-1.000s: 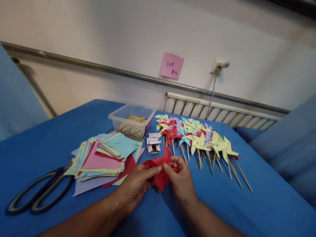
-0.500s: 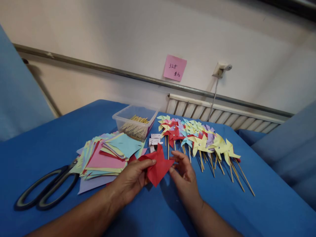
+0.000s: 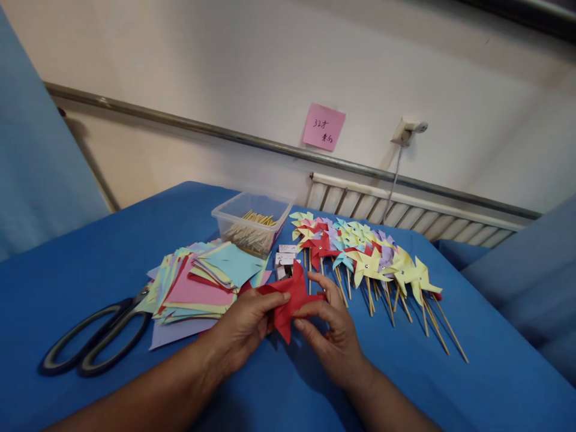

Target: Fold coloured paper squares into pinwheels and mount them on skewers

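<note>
A red paper pinwheel (image 3: 294,295) with folded, pointed blades is held up above the blue cloth. My left hand (image 3: 252,318) pinches it from the left, thumb pressed on its centre. My right hand (image 3: 330,330) is at its lower right, with thumb and index fingertips close together on a red blade and the other fingers curled loosely behind. Small white boxes (image 3: 286,257) stand just behind the pinwheel, one showing a dark opening. No stick shows on the held pinwheel.
Cut coloured paper sheets (image 3: 198,294) lie piled at left, overlapping large scissors (image 3: 101,333). Behind is a clear plastic box (image 3: 225,219) of thin sticks (image 3: 252,234). Finished pinwheels on sticks (image 3: 366,264) lie in rows at right on the blue tablecloth (image 3: 450,396).
My right hand has moved from the pinwheel's right tip inward and down, its fingertips now over a lower blade. My left hand keeps its hold. The view has shifted slightly.
</note>
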The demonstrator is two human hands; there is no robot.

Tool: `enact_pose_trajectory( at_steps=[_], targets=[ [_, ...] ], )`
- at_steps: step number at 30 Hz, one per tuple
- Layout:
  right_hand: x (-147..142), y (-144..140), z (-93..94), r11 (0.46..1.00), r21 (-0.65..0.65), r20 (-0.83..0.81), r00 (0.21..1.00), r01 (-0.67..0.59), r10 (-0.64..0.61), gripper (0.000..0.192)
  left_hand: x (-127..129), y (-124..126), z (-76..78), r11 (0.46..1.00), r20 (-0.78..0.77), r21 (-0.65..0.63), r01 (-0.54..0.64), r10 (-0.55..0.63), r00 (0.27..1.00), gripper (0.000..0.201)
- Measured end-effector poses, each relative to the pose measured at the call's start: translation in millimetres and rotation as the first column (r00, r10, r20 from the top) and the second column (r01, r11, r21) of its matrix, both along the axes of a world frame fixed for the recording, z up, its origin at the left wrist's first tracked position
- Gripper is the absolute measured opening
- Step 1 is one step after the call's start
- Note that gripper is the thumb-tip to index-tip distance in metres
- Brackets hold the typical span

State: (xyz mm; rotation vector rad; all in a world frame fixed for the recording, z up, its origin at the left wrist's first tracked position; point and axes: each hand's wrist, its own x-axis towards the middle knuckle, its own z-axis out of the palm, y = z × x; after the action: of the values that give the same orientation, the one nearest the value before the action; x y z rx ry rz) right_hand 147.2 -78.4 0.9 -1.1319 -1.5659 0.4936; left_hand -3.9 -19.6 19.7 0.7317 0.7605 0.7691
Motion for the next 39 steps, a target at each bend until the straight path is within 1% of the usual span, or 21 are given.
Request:
enact_pose_trajectory(
  at_steps=[3, 7, 10, 15, 20, 25, 31, 36, 39],
  targets=[
    [-0.5, 1.7, -1.9, 0.997, -0.076, -0.102, 0.995, -0.010, 0.002, 0.003, -0.1, -0.8, -1.5, 0.999, -0.016, 0.032, 0.009, -0.009, 1.000, 0.016],
    [-1.6, 4.7, -3.4, 0.980, -0.197, -0.234, 0.972, -0.011, -0.036, 0.010, 1.7, -3.4, -1.3, 1.000, -0.055, 0.025, 0.005, -0.004, 0.998, 0.022],
    [-1.9, 5.6, -1.7, 0.974, -0.226, -0.288, 0.956, -0.014, -0.053, 0.011, 3.8, -4.3, -0.9, 1.000, -0.094, -0.005, -0.018, 0.017, 0.995, 0.026],
    [-2.2, 5.0, -0.2, 0.970, -0.243, -0.256, 0.965, -0.006, -0.058, 0.014, 4.4, -3.9, -2.8, 0.999, -0.133, -0.022, -0.045, 0.041, 0.990, 0.026],
    [-1.3, 7.5, -5.2, 0.967, -0.254, -0.227, 0.973, -0.012, -0.048, 0.013, 2.6, -3.8, -4.9, 1.000, -0.150, 0.002, -0.018, 0.018, 0.989, 0.027],
    [1.5, 12.0, -11.3, 0.957, -0.288, -0.241, 0.969, -0.021, -0.052, 0.013, 1.9, -3.5, -6.5, 1.000, -0.186, -0.002, -0.005, 0.004, 0.983, 0.030],
    [2.2, 13.2, -13.4, 0.948, -0.316, -0.249, 0.967, -0.037, -0.045, 0.013, 3.3, -4.3, -6.6, 1.000, -0.207, 0.000, 0.004, -0.004, 0.978, 0.030],
    [1.8, 13.7, -14.9, 0.952, -0.304, -0.305, 0.951, -0.039, -0.058, 0.015, 3.9, -4.5, -5.9, 1.000, -0.200, -0.007, -0.002, 0.001, 0.980, 0.028],
    [1.9, 13.3, -13.7, 0.955, -0.294, -0.257, 0.965, -0.022, -0.057, 0.017, 3.7, -3.8, -6.0, 1.000, -0.198, -0.007, 0.001, -0.002, 0.980, 0.025]
  ],
)
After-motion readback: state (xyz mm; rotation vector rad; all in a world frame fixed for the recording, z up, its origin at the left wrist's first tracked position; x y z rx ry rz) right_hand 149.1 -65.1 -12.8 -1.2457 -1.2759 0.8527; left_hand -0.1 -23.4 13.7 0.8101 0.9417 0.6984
